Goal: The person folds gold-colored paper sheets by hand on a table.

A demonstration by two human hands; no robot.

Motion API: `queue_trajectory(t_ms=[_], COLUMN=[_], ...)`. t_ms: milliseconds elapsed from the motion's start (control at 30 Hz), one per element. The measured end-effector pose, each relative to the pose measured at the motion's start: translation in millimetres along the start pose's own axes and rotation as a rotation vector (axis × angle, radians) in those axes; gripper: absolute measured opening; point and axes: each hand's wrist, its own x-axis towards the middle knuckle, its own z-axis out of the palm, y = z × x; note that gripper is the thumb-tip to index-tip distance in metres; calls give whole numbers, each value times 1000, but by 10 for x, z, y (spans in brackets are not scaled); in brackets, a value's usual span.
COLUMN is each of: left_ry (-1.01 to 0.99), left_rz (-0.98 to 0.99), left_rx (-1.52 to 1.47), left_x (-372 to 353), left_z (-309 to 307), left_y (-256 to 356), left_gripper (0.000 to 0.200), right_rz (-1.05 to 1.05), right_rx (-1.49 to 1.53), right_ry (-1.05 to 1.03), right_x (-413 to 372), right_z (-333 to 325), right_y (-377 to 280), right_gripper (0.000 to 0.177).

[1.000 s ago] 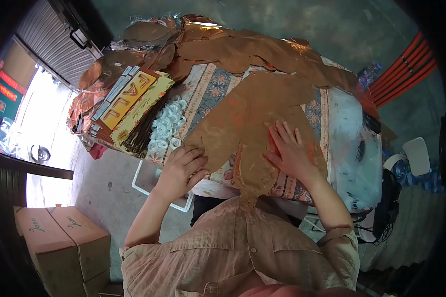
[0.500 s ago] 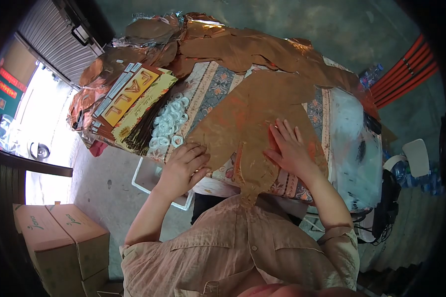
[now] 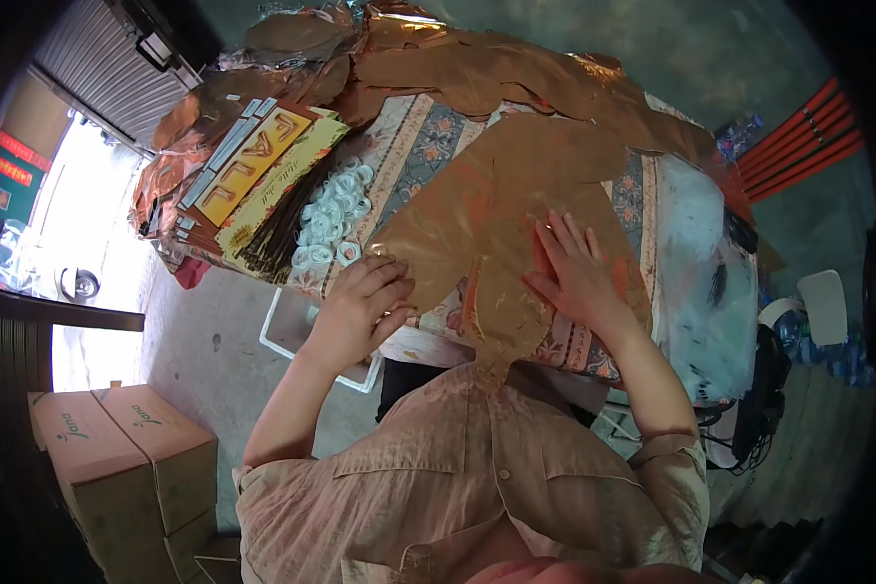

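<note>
A large flat sheet of brown foil, shaped like an uninflated foil balloon, lies over the patterned tablecloth. Its narrow tail hangs off the front edge toward my shirt. My right hand rests flat on its right part, fingers stretched out and thumb spread. At the foil's left edge is my left hand, its fingers bent and thumb held apart from them; the fingertips touch the foil border. White ribbon coils are heaped just beyond my left hand.
Printed "FALL" packs are stacked at the left. More brown foil sheets cover the table's far side. Clear plastic bags lie at the right. Cardboard boxes and a white-rimmed bin stand on the floor.
The view has shifted slightly, so the table appears a little higher. Both hands stay in nearly the same places on the foil.
</note>
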Motion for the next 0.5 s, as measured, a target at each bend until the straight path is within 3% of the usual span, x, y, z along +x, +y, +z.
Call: queue_trajectory(t_ms=[333, 500], left_ry=[-40, -40], left_rz=[1, 15], left_rx=[-7, 36], left_x=[38, 412], left_z=[-78, -221], left_y=[16, 31], left_gripper=[32, 29], right_rz=[-8, -20], right_rx=[-2, -22], right_ry=[30, 33], right_x=[-2, 1], right_z=[25, 54], right_y=[-5, 12], right_gripper=[73, 75])
